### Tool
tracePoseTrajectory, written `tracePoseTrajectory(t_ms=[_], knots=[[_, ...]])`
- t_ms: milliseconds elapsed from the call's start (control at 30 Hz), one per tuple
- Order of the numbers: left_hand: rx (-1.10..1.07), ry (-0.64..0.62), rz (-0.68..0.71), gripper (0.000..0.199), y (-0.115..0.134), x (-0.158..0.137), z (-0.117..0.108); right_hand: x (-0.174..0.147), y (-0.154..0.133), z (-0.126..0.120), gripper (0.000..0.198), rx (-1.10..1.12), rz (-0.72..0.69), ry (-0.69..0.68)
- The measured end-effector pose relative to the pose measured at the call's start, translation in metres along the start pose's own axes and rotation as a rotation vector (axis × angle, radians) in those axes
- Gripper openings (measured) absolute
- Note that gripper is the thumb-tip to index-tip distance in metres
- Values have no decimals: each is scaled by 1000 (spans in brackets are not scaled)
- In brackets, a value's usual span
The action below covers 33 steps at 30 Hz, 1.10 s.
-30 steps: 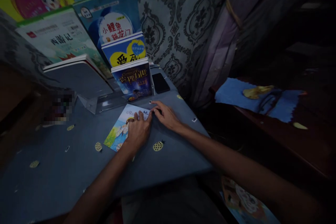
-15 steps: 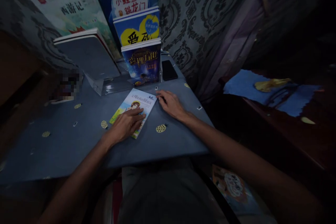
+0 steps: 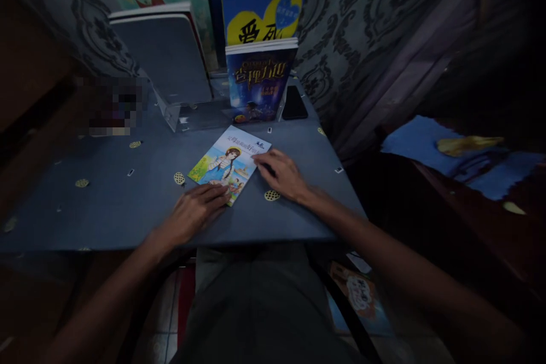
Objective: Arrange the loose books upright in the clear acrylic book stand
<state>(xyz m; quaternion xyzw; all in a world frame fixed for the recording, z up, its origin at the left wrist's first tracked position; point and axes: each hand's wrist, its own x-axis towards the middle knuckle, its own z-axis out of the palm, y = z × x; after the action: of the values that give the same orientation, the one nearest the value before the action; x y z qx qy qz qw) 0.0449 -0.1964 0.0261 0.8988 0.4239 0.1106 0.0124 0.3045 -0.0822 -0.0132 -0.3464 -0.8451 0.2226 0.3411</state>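
My left hand (image 3: 200, 207) lies palm down with its fingers extended across the lower edge of a thin picture-covered booklet (image 3: 228, 162), resting on it without clasping it. Flat fingers there probably serve to keep the booklet from sliding. My right hand (image 3: 281, 173) is half curled at the opposite side, fingertips at the booklet's right edge; whether they pinch it or merely touch, I cannot tell. With a hand on either side, I seem able to steady or square it.

The booklet lies flat, cover up and turned at a slant, near the front of the cloth-covered table (image 3: 128, 205), where both my forearms reach it easily.

Just beyond it, a clear stand (image 3: 198, 116) props up a dark blue book (image 3: 261, 82), with a blue-and-yellow book (image 3: 264, 11) behind and above, presumably tiered so each cover shows. A grey-backed book (image 3: 164, 57) leans at the stand's left. A dark phone (image 3: 295, 103) lies flat beside the stand's right end, out of my hands' way.

Farther right, apart from the table, a blue cloth (image 3: 405, 139) is spread over a dark reddish surface.
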Motion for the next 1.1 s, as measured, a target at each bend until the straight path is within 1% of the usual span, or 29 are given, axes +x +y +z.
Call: tracePoseTrajectory(t_ms=[133,200,267,400,533,767,867,967,1033,1100], knots=[[58,5,-2,30,0,1,8,-15,-35,16,31,143,-81,-123],[96,-6,11,32,-1,1,9,-20,-48,19,31,205,-88,-171],[138,-30,40,33,-1,0,9,-22,-54,19,31,248,-74,-189],[206,-68,83,36,-2,-1,8,-21,-54,17,33,297,-40,-205],[190,-59,82,36,-3,-2,10,-21,-52,17,36,310,-50,-206],[136,18,88,33,-8,0,10,-24,-51,18,36,310,-24,-213],[133,54,119,32,-8,0,11,-24,-50,19,34,291,-47,-198],[114,110,137,26,-8,2,10,-24,-50,19,30,253,-78,-178],[73,130,138,23,-12,5,9,-25,-49,19,29,207,-88,-171],[53,152,103,23,-21,7,10,-24,-48,20,28,156,-95,-159]])
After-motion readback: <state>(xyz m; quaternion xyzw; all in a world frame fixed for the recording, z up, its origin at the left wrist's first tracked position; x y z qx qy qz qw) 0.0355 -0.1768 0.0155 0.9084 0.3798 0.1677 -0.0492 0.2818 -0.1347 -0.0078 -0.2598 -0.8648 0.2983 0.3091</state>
